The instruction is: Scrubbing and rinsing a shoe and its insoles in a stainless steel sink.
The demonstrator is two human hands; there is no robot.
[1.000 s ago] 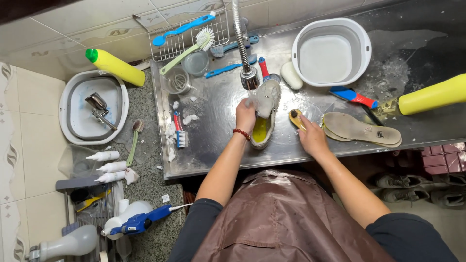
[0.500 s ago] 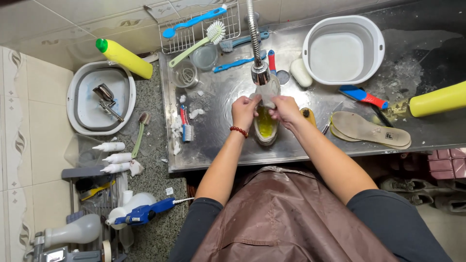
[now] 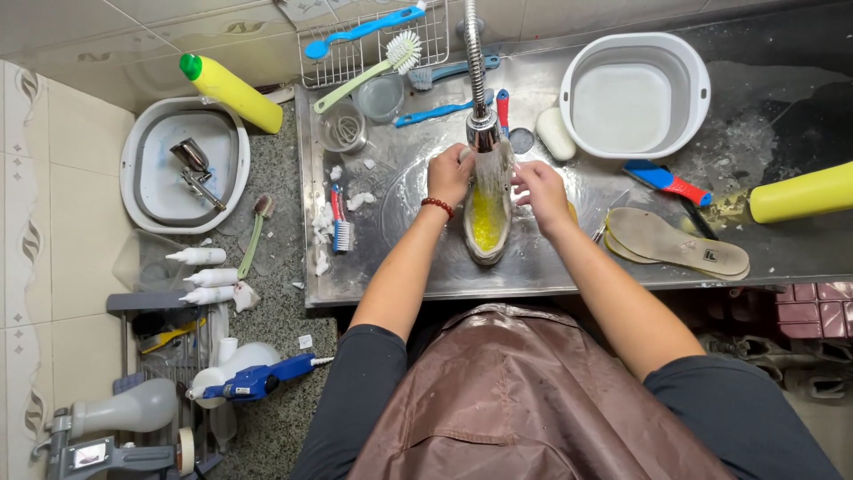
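the shoe [image 3: 487, 222] lies on the steel counter [image 3: 400, 258] right under the spray head [image 3: 483, 133] — water running into it. left hand [image 3: 449, 173] grips its left side, right hand [image 3: 540, 187] pinches its right edge. insoles [image 3: 675, 242] lie right of the shoe — white basin [image 3: 635, 93] beyond.

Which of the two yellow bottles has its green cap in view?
The left bottle, leaning by the oval basin; the right bottle runs off frame, cap unseen.
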